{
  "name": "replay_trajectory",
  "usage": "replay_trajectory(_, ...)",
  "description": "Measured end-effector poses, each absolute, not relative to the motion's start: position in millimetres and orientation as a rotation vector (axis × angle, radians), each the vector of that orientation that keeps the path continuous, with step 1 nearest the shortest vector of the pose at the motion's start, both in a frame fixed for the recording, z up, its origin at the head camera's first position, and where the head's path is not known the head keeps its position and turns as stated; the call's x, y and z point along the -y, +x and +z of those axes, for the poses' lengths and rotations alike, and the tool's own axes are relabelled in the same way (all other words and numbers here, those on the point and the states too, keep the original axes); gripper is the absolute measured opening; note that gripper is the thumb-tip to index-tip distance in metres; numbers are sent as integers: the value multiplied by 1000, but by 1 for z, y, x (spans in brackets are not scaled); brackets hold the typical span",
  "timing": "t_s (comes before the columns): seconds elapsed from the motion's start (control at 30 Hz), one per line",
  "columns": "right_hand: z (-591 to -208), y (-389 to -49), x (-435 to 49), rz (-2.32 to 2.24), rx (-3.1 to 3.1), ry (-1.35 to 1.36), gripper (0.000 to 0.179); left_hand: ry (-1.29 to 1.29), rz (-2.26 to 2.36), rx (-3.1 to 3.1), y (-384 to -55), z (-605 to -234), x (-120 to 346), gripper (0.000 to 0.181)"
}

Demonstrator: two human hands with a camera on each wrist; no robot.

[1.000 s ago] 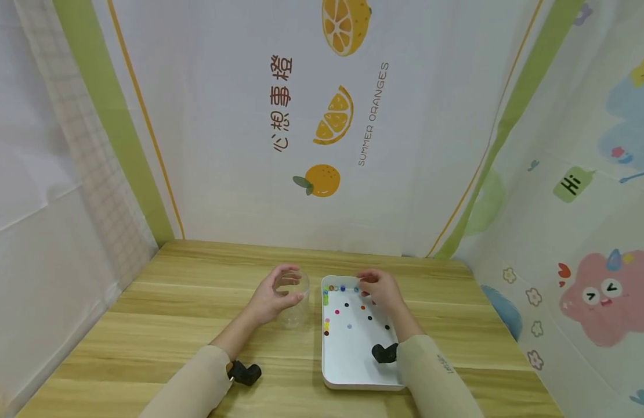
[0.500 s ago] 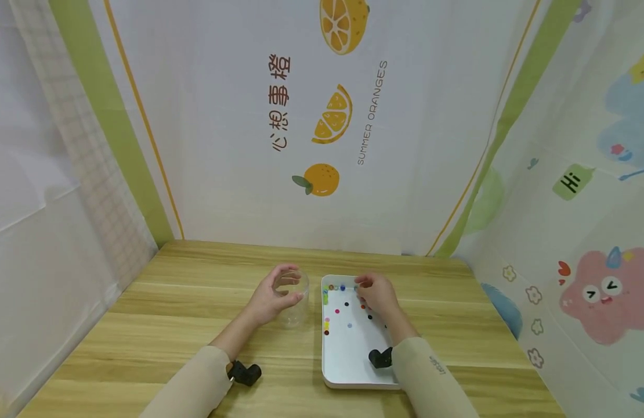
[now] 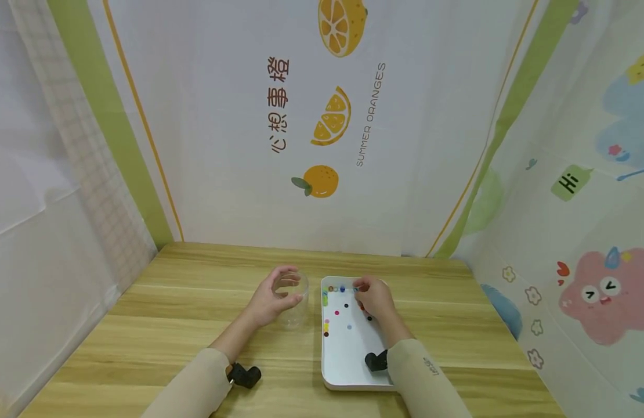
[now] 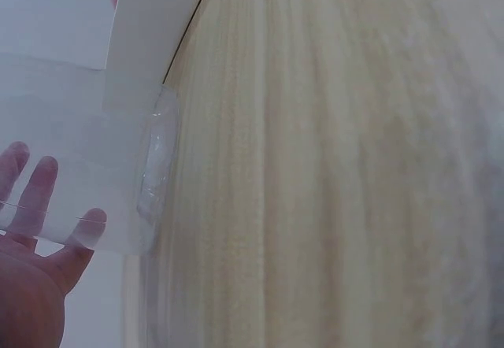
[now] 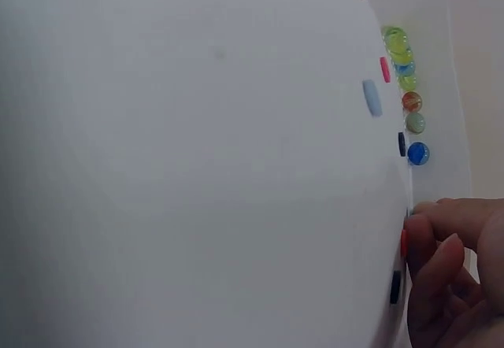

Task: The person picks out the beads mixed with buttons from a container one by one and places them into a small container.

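My left hand (image 3: 270,299) curls round the upper part of a clear plastic cup (image 3: 295,316), which stands upright on the table just left of a white tray (image 3: 348,363). The left wrist view shows fingers through the cup's see-through wall (image 4: 157,163). Over the tray's far end, my right hand (image 3: 377,299) pinches at a small blue marble (image 3: 355,289) with thumb and forefinger; the fingers mostly cover it. Beside those fingertips lie a red button (image 5: 404,243) and a dark button (image 5: 395,287). Another blue marble (image 5: 418,153) rests near the tray's far wall.
More marbles (image 5: 396,45) line the tray's far left corner. Flat buttons, among them a pink one (image 3: 337,313) and a light blue one (image 3: 349,327), are scattered over its floor. A black wrist camera (image 3: 376,361) overhangs the tray. Printed curtains (image 3: 223,203) enclose the wooden table (image 3: 196,313).
My right hand has shifted a little left and its fingertips have come in to the blue marble. The left hand and the cup stay in place.
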State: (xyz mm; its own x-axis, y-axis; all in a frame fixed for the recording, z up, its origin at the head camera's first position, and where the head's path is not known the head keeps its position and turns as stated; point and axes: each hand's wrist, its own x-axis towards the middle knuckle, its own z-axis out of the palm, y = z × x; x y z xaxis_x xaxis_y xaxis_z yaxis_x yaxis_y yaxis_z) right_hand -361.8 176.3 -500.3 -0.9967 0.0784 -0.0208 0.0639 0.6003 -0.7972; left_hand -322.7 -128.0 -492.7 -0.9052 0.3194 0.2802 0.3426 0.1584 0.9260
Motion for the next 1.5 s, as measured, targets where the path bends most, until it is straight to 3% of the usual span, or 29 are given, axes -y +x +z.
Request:
replay_trajectory(0.8,-509,-363,-174,1426,2779,-127,26,-682,-1898,2370,-322,-494,127,66)
replay_trajectory(1.5,-512,-366,-174,1434,2795,-128,17,-676,-1930,2360,-322,-493,127,67)
